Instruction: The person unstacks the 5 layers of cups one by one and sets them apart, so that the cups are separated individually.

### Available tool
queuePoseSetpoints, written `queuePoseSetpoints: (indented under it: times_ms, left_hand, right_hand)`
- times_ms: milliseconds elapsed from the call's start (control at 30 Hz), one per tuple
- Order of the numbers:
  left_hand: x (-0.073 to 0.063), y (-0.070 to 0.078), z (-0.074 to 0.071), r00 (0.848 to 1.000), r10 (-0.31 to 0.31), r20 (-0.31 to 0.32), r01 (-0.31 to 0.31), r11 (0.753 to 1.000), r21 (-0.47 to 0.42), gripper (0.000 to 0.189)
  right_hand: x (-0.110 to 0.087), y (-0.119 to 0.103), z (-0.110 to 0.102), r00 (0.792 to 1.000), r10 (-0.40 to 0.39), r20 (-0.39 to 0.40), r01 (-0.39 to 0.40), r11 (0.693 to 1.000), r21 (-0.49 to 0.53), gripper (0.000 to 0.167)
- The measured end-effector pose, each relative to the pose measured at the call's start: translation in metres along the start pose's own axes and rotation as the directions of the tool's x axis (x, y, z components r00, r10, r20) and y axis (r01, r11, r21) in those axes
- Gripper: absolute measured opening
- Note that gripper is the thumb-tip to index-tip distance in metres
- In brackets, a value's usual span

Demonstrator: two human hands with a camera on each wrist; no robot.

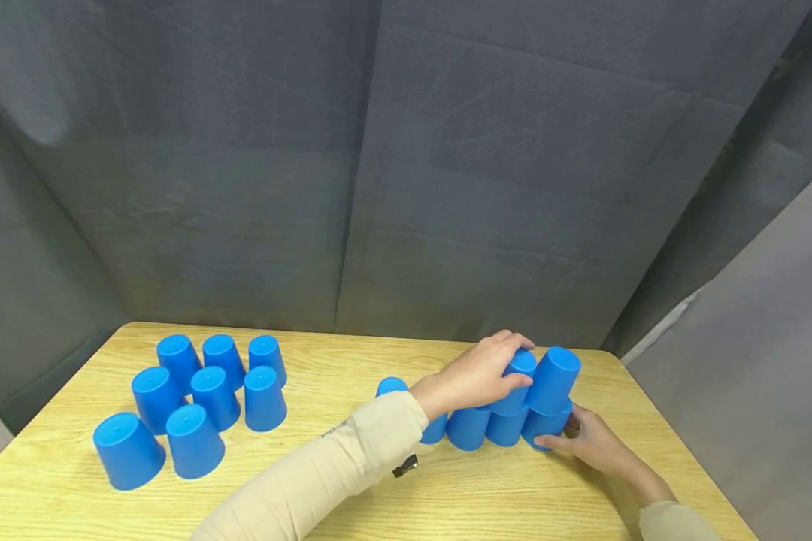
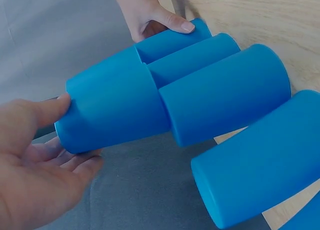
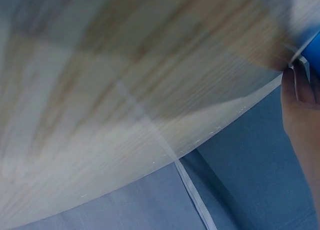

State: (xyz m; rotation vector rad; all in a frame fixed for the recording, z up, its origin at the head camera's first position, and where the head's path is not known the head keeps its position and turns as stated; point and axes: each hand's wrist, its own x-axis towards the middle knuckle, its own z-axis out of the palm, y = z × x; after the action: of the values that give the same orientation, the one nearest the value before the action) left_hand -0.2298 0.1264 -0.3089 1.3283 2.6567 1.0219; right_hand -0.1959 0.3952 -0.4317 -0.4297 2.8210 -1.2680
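Observation:
Upside-down blue plastic cups stand in a row at the right of the table, in the head view. Two more cups sit on top of its right end. My left hand (image 1: 487, 372) holds the inner upper cup (image 1: 514, 402) by its closed end, thumb on one side and fingers on the other; the left wrist view shows this cup (image 2: 112, 104) close up. Low at the row's right end, my right hand (image 1: 592, 443) grips the rightmost bottom cup (image 1: 544, 427) between thumb and fingers. Above that one stands the outer upper cup (image 1: 553, 382). My left forearm hides part of the row.
Several more upside-down blue cups (image 1: 210, 394) stand apart in a loose group on the left of the wooden table (image 1: 325, 361). Grey curtains (image 1: 446, 188) hang behind and beside the table. A black clip (image 1: 404, 466) shows beneath my left sleeve.

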Motion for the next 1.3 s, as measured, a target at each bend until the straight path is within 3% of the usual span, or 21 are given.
queuePoseSetpoints:
  times_ms: [267,567,700,900,1067,1300]
  left_hand:
    - [-0.010,0.002,-0.013,0.999,-0.018,-0.041,0.017,1.000,-0.025,0.048]
    - [-0.047,0.001,-0.042,0.994,-0.027,-0.102,0.020,0.997,-0.070,0.048]
    - [-0.073,-0.003,-0.054,0.989,-0.026,-0.143,0.018,0.998,-0.062,0.048]
    - [-0.123,-0.020,-0.062,0.973,-0.044,-0.227,0.031,0.998,-0.060,0.046]
    - [-0.163,-0.038,-0.066,0.950,-0.130,-0.284,0.124,0.991,-0.041,0.046]
    - [-0.204,-0.058,-0.066,0.908,-0.283,-0.310,0.287,0.957,-0.032,0.048]
  right_hand:
    - [0.000,0.002,0.002,1.000,0.018,0.000,-0.018,1.000,0.003,0.073]
    - [0.001,0.000,0.001,0.999,0.041,-0.017,-0.041,0.999,-0.021,0.075]
    - [0.001,0.000,0.002,0.999,0.028,-0.017,-0.029,0.999,-0.025,0.074]
    - [0.001,0.002,0.002,1.000,0.014,-0.011,-0.014,1.000,-0.024,0.073]
    - [0.001,0.004,0.001,1.000,0.001,-0.011,-0.001,1.000,-0.023,0.072]
    - [0.001,0.005,0.001,1.000,0.020,-0.014,-0.020,1.000,-0.016,0.073]
